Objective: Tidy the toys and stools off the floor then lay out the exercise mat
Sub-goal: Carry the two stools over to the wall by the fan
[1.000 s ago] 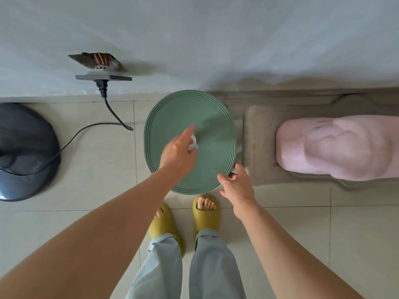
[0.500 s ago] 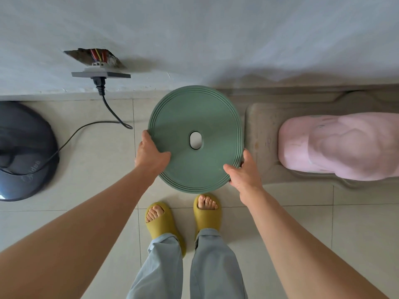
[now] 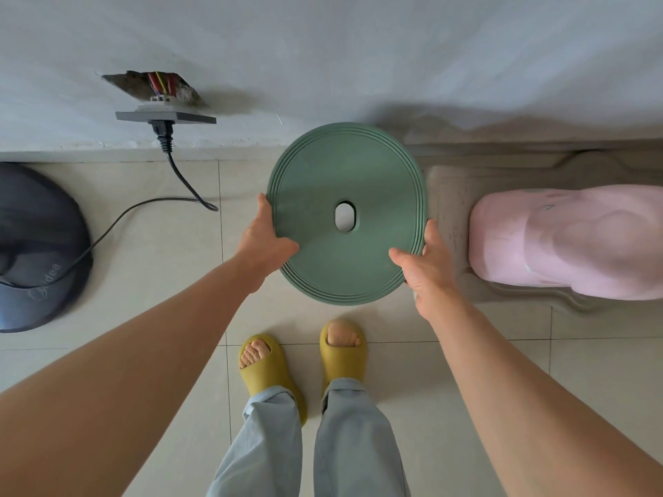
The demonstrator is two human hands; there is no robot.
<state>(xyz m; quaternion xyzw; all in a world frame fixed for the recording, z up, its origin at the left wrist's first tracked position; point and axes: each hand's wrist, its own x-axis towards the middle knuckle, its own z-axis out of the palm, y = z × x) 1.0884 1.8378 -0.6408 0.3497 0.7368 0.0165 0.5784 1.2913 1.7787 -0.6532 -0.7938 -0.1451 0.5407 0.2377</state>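
A round green stool (image 3: 323, 195) with ridged rim and an oval hole in the middle of its seat is seen from straight above, close to the white wall. My left hand (image 3: 267, 240) grips its left edge, thumb on top. My right hand (image 3: 421, 261) grips its lower right edge. Its legs are hidden under the seat, so I cannot tell whether it touches the floor. A pink moulded toy seat (image 3: 567, 242) sits to the right on a beige base (image 3: 448, 195).
A dark blue round fan base (image 3: 39, 245) stands at the left, its black cable (image 3: 143, 206) running across the tiles to a loose wall socket (image 3: 165, 116). My feet in yellow slippers (image 3: 305, 360) stand just behind the stool on the tiled floor.
My left hand left the stool's centre hole and took the left rim; my right hand closed on the lower right rim. The stool has shifted slightly toward the wall and looks a little larger.
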